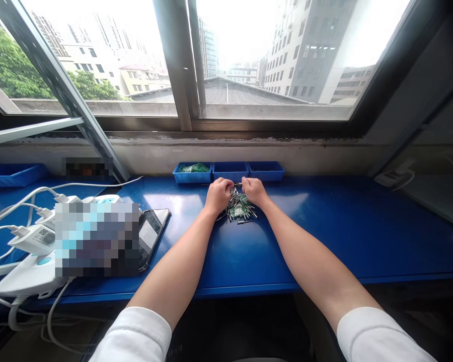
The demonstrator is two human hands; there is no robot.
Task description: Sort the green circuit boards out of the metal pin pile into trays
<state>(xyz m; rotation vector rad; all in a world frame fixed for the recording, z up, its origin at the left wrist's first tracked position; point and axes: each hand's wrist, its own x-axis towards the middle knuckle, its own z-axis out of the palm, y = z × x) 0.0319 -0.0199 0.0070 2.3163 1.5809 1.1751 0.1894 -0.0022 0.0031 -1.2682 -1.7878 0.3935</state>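
Observation:
A loose pile of thin, dark metal rods (244, 221) lies on the blue table, mixed with clear greenish plastic bags (239, 207). My left hand (217, 194) is at the pile's left edge, its fingers closed in a pinch; what they hold is too small to tell. Across from it, my right hand (254, 190) is closed at the upper right of the pile. A short thin metal rod (237, 184) shows at its fingertips, in the gap between both hands. The exact kind of these rods is too small to make out.
Behind the pile stand three blue bins: the left bin (193, 177) holds green plastic bags, beside a middle bin (230, 177) and a right bin (266, 175). A phone (154, 229) and a white power strip (22, 276) with chargers and cables lie left. The table's front edge (249, 289) is near me.

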